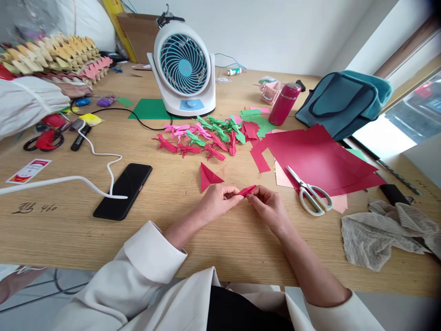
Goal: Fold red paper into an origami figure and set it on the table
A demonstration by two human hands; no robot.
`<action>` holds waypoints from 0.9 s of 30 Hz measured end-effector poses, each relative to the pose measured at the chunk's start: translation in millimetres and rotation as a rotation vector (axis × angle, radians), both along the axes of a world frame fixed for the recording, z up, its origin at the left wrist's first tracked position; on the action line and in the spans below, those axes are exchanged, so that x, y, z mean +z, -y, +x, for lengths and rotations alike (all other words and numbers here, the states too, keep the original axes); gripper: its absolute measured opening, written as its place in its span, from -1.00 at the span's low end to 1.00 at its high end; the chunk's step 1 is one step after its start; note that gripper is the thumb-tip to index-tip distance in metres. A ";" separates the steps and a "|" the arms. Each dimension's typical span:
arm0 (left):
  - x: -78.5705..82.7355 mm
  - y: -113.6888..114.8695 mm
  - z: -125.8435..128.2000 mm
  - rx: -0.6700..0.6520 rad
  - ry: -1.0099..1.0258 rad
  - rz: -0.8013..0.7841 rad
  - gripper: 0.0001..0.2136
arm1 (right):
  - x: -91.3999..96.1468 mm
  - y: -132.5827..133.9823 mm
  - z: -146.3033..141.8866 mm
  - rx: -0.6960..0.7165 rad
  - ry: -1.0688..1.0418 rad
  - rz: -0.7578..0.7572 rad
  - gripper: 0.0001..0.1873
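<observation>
Head view — a small folded red paper [247, 190], pinched at both ends.
The left hand [220, 197] and right hand [267, 204] each grip one end between thumb and fingers, over the table [172, 200], in from the middle of its near edge. Even thumb pressure along the creases should keep them crisp — tugging outward might loosen them. A red triangle [208, 178] lies just beyond the left hand, toward the table's far edge.

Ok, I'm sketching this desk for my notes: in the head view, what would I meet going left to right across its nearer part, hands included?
Red-and-white card → black phone → left hand → folded red paper → right hand → scissors → striped cloth.
</observation>
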State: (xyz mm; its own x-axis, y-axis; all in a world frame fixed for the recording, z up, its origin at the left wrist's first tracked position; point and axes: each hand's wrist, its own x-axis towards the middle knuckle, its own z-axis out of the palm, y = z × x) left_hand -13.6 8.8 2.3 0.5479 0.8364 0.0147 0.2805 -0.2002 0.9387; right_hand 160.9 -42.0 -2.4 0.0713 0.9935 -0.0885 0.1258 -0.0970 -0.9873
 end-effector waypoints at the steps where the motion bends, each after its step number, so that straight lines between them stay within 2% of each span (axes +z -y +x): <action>1: 0.9 0.4 -0.1 0.005 -0.010 0.028 -0.82 | -0.3 0.3 0.2 -0.004 0.008 0.001 -0.69; 6: 4.5 0.9 -0.4 0.010 -0.014 0.083 -0.82 | -0.5 0.5 1.8 0.006 0.025 -0.003 -0.65; 12: -0.7 0.5 -0.6 0.045 -0.003 0.056 -0.83 | 0.8 -2.4 -1.0 0.008 -0.060 0.010 -0.65; 19: -1.9 0.0 0.7 0.013 0.012 0.052 -0.83 | -0.4 -3.3 -2.4 -0.029 -0.147 0.019 -0.62; 27: 1.5 -0.4 -0.7 -0.014 -0.024 0.040 -0.80 | 3.0 -1.0 -1.4 -0.037 -0.089 0.020 -0.62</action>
State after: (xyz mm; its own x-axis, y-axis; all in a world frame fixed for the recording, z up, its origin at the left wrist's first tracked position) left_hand -14.3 9.2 3.8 0.5602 0.8276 0.0350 0.2993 -0.2416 0.9231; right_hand 159.5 -41.0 0.6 0.1008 0.9920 -0.0763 0.0343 -0.0801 -0.9962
